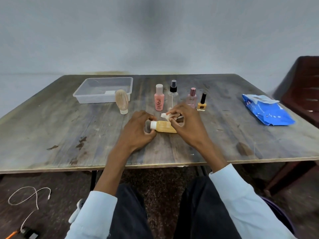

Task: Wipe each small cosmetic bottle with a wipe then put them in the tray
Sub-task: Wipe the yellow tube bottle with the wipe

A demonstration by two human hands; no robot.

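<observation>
At ten o'clock on the table stood the clear tray, apparently holding only a small white label. Just beside its near right corner a beige tube stood on its cap.

At the centre, the left hand curled round the white cap of the amber bottle, which lay on its side with its long axis running from nine to three o'clock, cap towards nine. The right hand lay over the bottle's base end, its fingers pinching a crumpled white wipe against the bottle's upper side.

The tray lay towards ten o'clock from the bottle, so the left hand was the nearer for the carry, and I judged the beige tube the one thing standing close to that path.

Beyond the hands, from twelve to one o'clock, stood a pink bottle, a clear spray bottle, a pink perfume bottle and a yellow nail polish. At three o'clock lay the blue wipes pack, well apart.
</observation>
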